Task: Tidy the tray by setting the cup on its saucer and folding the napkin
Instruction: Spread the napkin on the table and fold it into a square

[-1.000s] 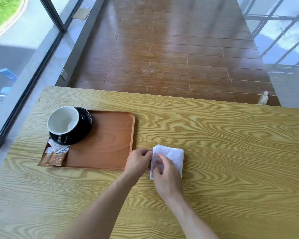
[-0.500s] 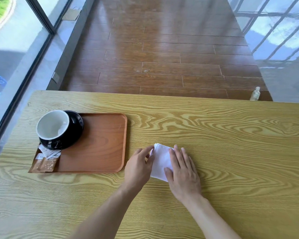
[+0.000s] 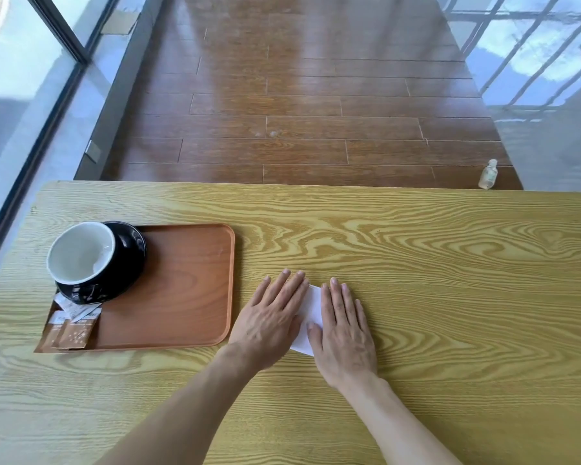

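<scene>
A folded white napkin (image 3: pixel 311 313) lies on the wooden table (image 3: pixel 416 270), just right of the brown tray (image 3: pixel 188 290). My left hand (image 3: pixel 272 320) and my right hand (image 3: pixel 344 327) both press flat on the napkin with fingers stretched out, so only a narrow strip of it shows between them. A black cup with a white inside (image 3: pixel 81 256) sits on a black saucer (image 3: pixel 131 243) in the tray's far left corner.
Several small sachets (image 3: pixel 71 327) lie in the tray's near left corner. A small bottle (image 3: pixel 487 174) stands on the wooden floor beyond the table's far edge. Glass walls run along the left and far right.
My fingers pinched the napkin's left edge a second ago. Both hands have since flattened out on top of it, and the visible part of the napkin has shrunk to a strip.
</scene>
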